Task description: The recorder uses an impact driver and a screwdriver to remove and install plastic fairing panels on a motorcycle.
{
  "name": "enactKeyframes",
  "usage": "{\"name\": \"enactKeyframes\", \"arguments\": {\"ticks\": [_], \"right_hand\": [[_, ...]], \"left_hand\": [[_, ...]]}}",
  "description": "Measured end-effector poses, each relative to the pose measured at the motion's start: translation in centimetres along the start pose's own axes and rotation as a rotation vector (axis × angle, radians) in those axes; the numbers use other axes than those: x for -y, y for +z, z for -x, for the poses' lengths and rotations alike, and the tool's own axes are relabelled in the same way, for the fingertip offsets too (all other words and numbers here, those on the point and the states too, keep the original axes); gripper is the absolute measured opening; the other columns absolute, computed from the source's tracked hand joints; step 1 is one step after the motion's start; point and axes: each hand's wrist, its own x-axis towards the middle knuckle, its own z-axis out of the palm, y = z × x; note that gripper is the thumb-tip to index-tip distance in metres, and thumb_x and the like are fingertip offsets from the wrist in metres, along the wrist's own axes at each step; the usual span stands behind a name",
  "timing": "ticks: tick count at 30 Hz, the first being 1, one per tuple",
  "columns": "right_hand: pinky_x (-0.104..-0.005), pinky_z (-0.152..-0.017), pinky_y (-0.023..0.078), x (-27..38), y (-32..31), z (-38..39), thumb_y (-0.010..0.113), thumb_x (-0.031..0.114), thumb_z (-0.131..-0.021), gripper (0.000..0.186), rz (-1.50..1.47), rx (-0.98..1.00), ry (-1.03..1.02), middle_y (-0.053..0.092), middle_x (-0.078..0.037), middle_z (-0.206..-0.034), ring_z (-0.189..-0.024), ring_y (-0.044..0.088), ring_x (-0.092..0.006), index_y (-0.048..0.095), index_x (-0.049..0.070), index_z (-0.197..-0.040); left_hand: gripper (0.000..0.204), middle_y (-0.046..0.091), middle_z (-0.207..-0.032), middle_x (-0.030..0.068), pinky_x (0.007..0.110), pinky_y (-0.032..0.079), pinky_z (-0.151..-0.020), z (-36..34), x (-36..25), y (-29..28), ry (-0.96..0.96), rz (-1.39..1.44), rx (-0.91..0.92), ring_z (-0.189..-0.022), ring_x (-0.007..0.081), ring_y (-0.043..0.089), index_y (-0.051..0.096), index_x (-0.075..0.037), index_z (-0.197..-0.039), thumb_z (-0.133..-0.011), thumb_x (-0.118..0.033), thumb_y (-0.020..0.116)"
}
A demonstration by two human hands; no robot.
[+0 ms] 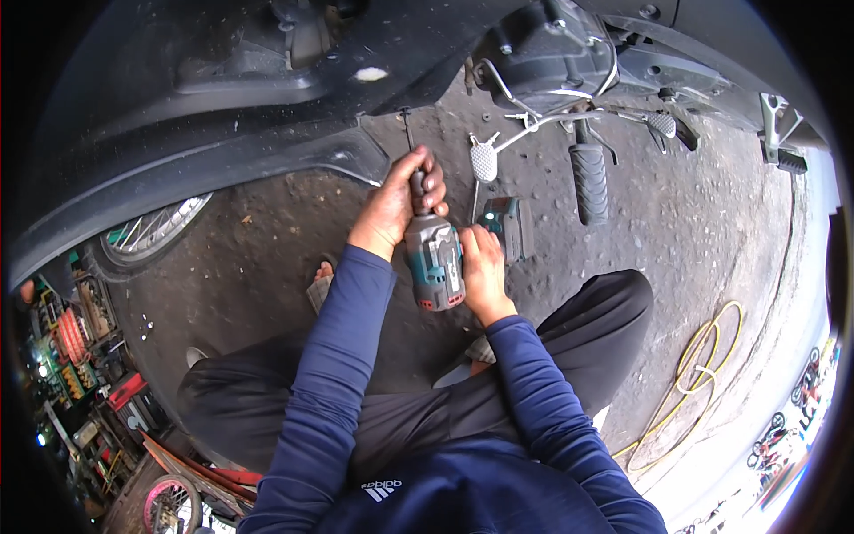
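L hand [391, 209] is wrapped round the nose end of a teal-and-grey cordless driver [433, 267], fingers curled in; R hand [483, 267] grasps its grip, w/ the battery pack [516, 230] beyond; can't tell if a finger's on the trigger. Driver's held above the floor [267, 240], approx. midway btwn the person's legs & the motorbike. Thin bit [410, 133] sticks out past L hand toward lower edge of the black body panel [222, 169]; can't tell if the tip touches. To the R, under the bike: silver pedal [483, 162] & ribbed black footpeg [589, 187]. Spoked wheel [160, 227] far L, yellow hose [685, 356] coiled on floor, R side.
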Motion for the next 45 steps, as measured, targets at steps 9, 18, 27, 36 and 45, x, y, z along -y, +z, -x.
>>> {"name": "enactKeyframes", "arguments": {"ticks": [9, 18, 27, 36, 45], "right_hand": [[-0.0421, -0.083, 0.044, -2.1, -0.6, 0.8, 0.057, 0.009, -0.075, 0.049, -0.116, -0.049, -0.037, 0.056, -0.018, -0.097, -0.09, 0.053, -0.0374, 0.052, -0.001, -0.124], [-0.0369, -0.076, 0.049, -4.6, -6.6, 5.0, 0.07, 0.02, -0.073, 0.04, -0.205, -0.009, -0.007, 0.061, -0.012, -0.092, -0.085, 0.061, -0.0281, 0.061, 0.001, -0.107], [-0.0271, -0.05, 0.051, -1.0, -17.8, 11.2, 0.067, 0.02, -0.085, 0.019, -1.343, 0.194, 0.563, 0.063, -0.011, -0.087, -0.068, 0.063, -0.0184, 0.063, 0.004, -0.094], [-0.0347, -0.074, 0.042, -2.4, -17.0, 13.1, 0.076, 0.023, -0.073, 0.047, -1.08, -0.291, 0.303, 0.049, -0.004, -0.082, -0.075, 0.05, -0.0191, 0.046, 0.009, -0.105], [-0.0282, -0.074, 0.042, -1.5, -16.9, 11.1, 0.076, 0.032, -0.072, 0.063, -1.2, -0.258, 0.55, 0.046, -0.004, -0.088, -0.083, 0.048, -0.017, 0.04, 0.007, -0.118]], "left_hand": [[0.025, 0.056, -0.099, 0.0038, 0.023, 0.044, -0.061, -5.5, 2.2, -2.6, 0.5, 0.558, 0.26, -0.068, 0.0093, 0.048, 0.054, -0.009, -0.113, -0.098, -0.028, 0.05], [0.031, 0.063, -0.114, 0.0106, 0.038, 0.057, -0.077, -3.0, 5.0, -0.2, 0.308, 0.346, 0.366, -0.097, 0.0234, 0.065, 0.051, -0.008, -0.126, -0.098, -0.022, 0.048], [0.02, 0.065, -0.077, 0.0171, 0.041, 0.053, -0.066, -10.2, 7.0, -19.3, 0.467, -1.158, -0.818, -0.07, 0.0347, 0.065, 0.058, 0.002, -0.095, -0.081, -0.008, 0.069], [0.017, 0.066, -0.092, 0.0214, 0.043, 0.05, -0.075, -14.8, 5.9, -12.8, 0.262, -1.611, -0.362, -0.09, 0.0357, 0.064, 0.066, -0.003, -0.094, -0.08, -0.012, 0.066], [0.059, 0.054, -0.127, 0.0118, 0.049, 0.04, -0.102, -8.5, 2.1, 0.4, 0.71, 0.451, 0.118, -0.116, 0.028, 0.051, 0.05, -0.007, -0.127, -0.081, -0.037, 0.072]]}}
